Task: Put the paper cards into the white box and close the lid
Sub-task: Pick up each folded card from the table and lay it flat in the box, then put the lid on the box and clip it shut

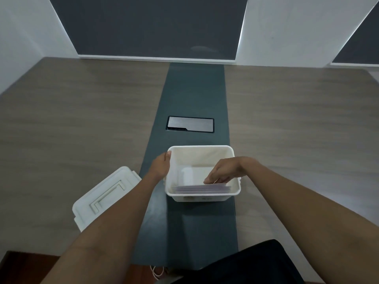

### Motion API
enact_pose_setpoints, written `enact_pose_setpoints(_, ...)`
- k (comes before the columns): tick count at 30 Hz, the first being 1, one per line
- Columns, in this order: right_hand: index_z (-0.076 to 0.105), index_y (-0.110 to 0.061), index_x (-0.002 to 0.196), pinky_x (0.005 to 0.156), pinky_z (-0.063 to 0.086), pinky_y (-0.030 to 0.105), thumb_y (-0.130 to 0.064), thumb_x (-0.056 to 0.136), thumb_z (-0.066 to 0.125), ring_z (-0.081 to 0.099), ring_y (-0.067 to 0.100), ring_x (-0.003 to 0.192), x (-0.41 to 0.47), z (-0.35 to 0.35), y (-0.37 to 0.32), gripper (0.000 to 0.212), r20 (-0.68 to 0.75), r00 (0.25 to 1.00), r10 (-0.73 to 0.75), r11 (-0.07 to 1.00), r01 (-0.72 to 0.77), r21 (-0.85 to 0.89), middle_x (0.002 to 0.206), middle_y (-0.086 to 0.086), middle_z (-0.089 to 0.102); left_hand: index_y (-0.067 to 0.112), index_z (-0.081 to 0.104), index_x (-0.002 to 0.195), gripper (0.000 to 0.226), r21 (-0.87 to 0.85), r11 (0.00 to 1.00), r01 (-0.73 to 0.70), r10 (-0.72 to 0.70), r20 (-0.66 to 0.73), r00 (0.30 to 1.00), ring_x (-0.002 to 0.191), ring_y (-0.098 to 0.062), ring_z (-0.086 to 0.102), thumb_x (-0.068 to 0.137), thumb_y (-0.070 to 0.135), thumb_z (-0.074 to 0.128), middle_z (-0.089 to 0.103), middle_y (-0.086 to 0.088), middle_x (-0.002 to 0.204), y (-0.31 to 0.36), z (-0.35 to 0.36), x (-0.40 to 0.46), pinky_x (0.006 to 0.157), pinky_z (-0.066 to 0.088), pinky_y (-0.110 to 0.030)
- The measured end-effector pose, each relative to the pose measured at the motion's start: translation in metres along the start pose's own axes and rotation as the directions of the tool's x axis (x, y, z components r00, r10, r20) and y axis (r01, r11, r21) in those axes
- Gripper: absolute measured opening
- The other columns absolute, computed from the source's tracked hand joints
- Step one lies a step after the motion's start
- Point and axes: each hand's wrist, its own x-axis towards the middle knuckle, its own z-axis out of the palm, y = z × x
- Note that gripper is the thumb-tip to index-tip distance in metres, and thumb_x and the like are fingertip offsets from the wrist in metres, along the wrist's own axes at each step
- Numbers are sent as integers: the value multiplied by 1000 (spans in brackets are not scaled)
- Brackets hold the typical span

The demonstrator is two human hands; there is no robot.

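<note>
Cards (202, 189) are mostly in, stacked on edge against the near wall inside the box (202, 148). Right hand (223, 171) reaches in, fingertips pinching the top edge of the cards. Left hand (162, 165) grips the box's left wall. Lid (106, 197) lies off to the left on the table (82, 119), closing not yet done. Box is plain white, open, upright.

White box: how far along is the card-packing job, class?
Done: paper cards stand inside the white box against its near wall. In hand: the right hand pinches one card there; the left hand holds the box's rim. Left: the lid lies on the table, not yet on.
</note>
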Motion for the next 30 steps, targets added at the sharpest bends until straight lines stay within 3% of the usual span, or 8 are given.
enact_pose_setpoints(3, 70, -10, 123, 106, 50, 33, -36, 86, 74, 70, 14, 112, 2, -4, -3, 46, -15, 1000, -23, 998, 24, 64, 116, -2, 76, 1, 64, 108, 52, 52, 999, -9, 10, -14, 1000, 93, -25, 57, 107, 37, 27, 65, -14, 104, 1, -1, 5, 79, 38, -31)
enact_pose_setpoints(12, 72, -7, 117, 103, 52, 37, -32, 92, 67, 74, 15, 104, -7, -29, -5, 36, -295, 940, -172, 939, 247, 238, 110, 0, 78, 4, 66, 116, 51, 61, 998, -7, 7, 2, 1000, 103, -31, 61, 107, 37, 29, 67, -16, 113, 0, -12, 12, 84, 42, -33)
enact_pose_setpoints(15, 73, -7, 117, 101, 53, 37, -27, 93, 63, 74, 17, 103, -7, -28, -10, 32, -331, 923, -194, 916, 291, 275, 111, 2, 78, 5, 67, 112, 56, -4, 1000, 22, -22, 19, 1000, 105, -30, 62, 105, 46, 29, 67, -12, 111, 3, -21, 8, 90, 44, -38)
enact_pose_setpoints(18, 71, -5, 119, 101, 53, 39, -23, 94, 61, 73, 21, 106, -1, -23, -33, 32, -355, 903, -243, 885, 356, 300, 114, 6, 76, 15, 63, 93, 57, -103, 993, 58, -63, -39, 997, 101, -31, 65, 97, 61, 30, 69, -15, 106, 0, -42, 9, 96, 49, -41)
enact_pose_setpoints(21, 71, -3, 118, 101, 53, 40, -22, 95, 61, 73, 23, 106, 11, -12, -66, 31, -363, 884, -295, 873, 404, 274, 115, 9, 76, 24, 57, 87, 54, -166, 985, 55, -71, -94, 993, 87, -26, 61, 90, 70, 30, 64, -8, 91, -12, -73, 8, 86, 50, -41)
enact_pose_setpoints(24, 71, 0, 116, 100, 54, 43, -20, 97, 58, 73, 28, 105, 29, 8, -105, 30, -377, 855, -355, 876, 445, 185, 113, 13, 75, 16, 58, 105, 46, -280, 956, 88, -137, -159, 978, 80, -20, 55, 101, 54, 32, 59, -5, 94, -16, -108, -10, 73, 48, -33)
enact_pose_setpoints(26, 70, 3, 116, 100, 53, 44, -17, 99, 55, 72, 32, 105, 42, 24, -128, 30, -385, 835, -393, 865, 478, 155, 114, 18, 74, 15, 57, 107, 41, -307, 946, 100, -165, -194, 967, 72, -16, 50, 104, 47, 33, 55, -3, 91, -26, -128, -18, 65, 41, -28)
enact_pose_setpoints(30, 69, 9, 115, 93, 56, 35, -14, 101, 54, 69, 25, 95, 67, 56, -168, 30, -357, 823, -441, 857, 505, 106, 113, 22, 73, 14, 59, 105, 35, -343, 931, 120, -224, -282, 933, 72, -16, 50, 106, 39, 34, 55, -1, 84, -54, -160, -40, 71, 41, -31)
